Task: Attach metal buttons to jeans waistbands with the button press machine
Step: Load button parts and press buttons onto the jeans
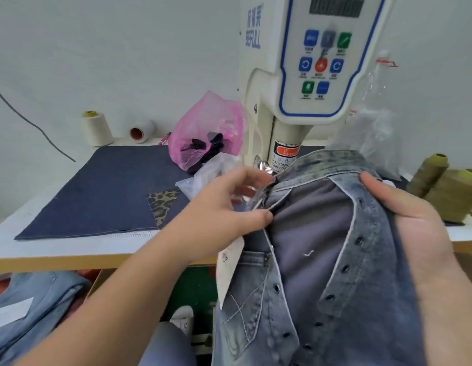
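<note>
We hold the jeans (pixel 322 260) up to the button press (pixel 285 143), our left hand (pixel 224 207) pinching the waistband (pixel 335 167) below its head, our right hand (pixel 414 220) gripping the fly edge.

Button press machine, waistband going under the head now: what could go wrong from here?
1. The left hand pinches the jeans waistband right beside the press head, whose label warns about fingers; a press now could catch them.
2. The waistband looks bunched and folded at the die, so the button may set crooked or through extra layers.
3. The clear plastic bag lies close to the die, under the left hand, and could be drawn in with the fabric.
</note>
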`<state>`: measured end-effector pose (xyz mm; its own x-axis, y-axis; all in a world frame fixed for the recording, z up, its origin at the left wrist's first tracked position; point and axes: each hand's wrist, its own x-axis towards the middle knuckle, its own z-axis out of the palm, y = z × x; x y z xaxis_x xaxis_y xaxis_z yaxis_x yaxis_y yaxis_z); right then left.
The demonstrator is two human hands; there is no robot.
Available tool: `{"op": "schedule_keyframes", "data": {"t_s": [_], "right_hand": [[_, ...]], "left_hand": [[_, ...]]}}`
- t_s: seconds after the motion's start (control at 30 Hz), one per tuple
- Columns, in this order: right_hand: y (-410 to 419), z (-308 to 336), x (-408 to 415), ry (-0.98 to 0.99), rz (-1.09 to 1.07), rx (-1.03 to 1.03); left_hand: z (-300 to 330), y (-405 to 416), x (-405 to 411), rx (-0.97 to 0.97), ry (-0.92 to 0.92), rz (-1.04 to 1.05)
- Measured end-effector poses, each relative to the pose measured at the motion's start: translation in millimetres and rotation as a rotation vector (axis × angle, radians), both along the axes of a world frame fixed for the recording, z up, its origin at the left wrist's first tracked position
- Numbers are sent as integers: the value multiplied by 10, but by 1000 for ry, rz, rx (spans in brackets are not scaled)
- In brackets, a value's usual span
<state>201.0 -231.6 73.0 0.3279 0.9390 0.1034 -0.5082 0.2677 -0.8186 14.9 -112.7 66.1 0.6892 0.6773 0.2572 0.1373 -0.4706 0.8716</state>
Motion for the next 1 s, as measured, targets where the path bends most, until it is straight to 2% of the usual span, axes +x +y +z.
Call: {"op": "schedule_keyframes", "data": {"t_s": [0.1, 0.2, 0.3, 0.37, 0.43, 0.5, 0.57, 0.6, 0.67, 0.73, 0.8, 0.87, 0.9, 0.97, 1.0], "right_hand": [[25, -9, -52, -39, 8, 69], [60, -36, -73, -44, -26, 113], [101, -73, -82, 19, -98, 100], [125, -65, -159, 34, -41, 101], [163, -51, -223, 132, 56, 72], [219, -19, -260, 271, 102, 24], [279, 3, -298, 292, 75, 28], [305, 18, -313, 281, 51, 39], [406, 26, -381, 265, 49, 38], [547, 21, -461, 307, 151, 8], [679, -7, -533, 285, 222, -36], [763, -17, -613, 197, 246, -59], [796, -21, -644, 58, 195, -90], [847, -3, -707, -382, -13, -167], [865, 15, -749, -577, -89, -183]], "left_hand": [[-92, -76, 61, -55, 23, 3], [-179, -147, 79, -10, 67, 86], [-250, -231, 71, -109, 124, -51], [-256, -239, 35, -218, 167, -161], [-207, -239, -38, -241, 200, -190], [-171, -267, -132, -57, 210, -50], [-200, -292, -238, 223, 128, 218], [-209, -307, -277, 293, 100, 299], [-201, -327, -309, 165, 161, 197], [-146, -358, -307, -143, 258, -26], [-193, -313, -325, -167, 217, -15], [-97, -266, -377, -123, 40, 169], [-79, -193, -377, -63, -62, 202], [117, -139, -432, -243, -215, 248], [192, -40, -444, -437, -290, 272]]}}
